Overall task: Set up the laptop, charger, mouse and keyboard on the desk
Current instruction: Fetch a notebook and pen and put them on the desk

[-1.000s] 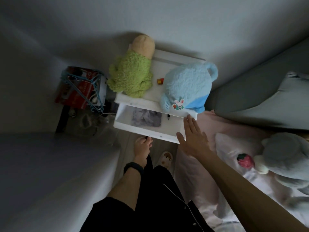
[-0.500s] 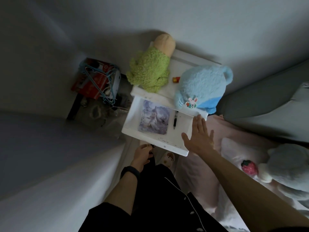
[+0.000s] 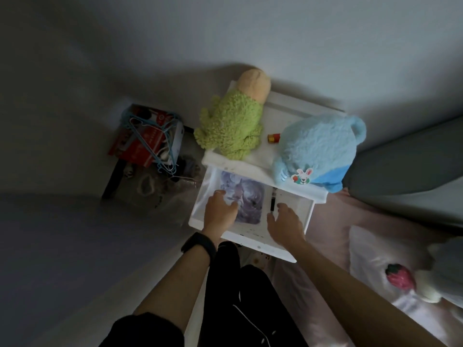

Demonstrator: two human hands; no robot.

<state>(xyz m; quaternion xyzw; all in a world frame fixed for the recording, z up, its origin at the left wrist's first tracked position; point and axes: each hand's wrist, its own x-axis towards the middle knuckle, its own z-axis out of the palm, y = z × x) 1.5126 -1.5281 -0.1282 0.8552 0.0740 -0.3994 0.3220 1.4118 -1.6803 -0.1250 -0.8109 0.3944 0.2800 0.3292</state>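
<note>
A white bedside drawer [image 3: 307, 215] stands pulled out below me. Inside lies a flat item with a purple-grey picture on its face [image 3: 246, 199]; I cannot tell whether it is a laptop or a pad. A black pen [image 3: 272, 202] lies to its right. My left hand [image 3: 220, 212] rests on the picture's left part, fingers spread. My right hand [image 3: 285, 222] hovers over the drawer's right half beside the pen, fingers apart, holding nothing. No charger, mouse or keyboard shows.
On the cabinet top [image 3: 288, 108] sit a green plush [image 3: 231, 128], a blue plush [image 3: 318, 149] and a small red item [image 3: 273, 138]. A red box with blue hangers [image 3: 147, 136] stands at left. A pink bed [image 3: 333, 234] lies right, a grey surface [image 3: 62, 246] left.
The drawer has been pulled fully out. My left hand moved from the drawer front onto the pictured item, and my right hand moved from the drawer's right edge to inside it.
</note>
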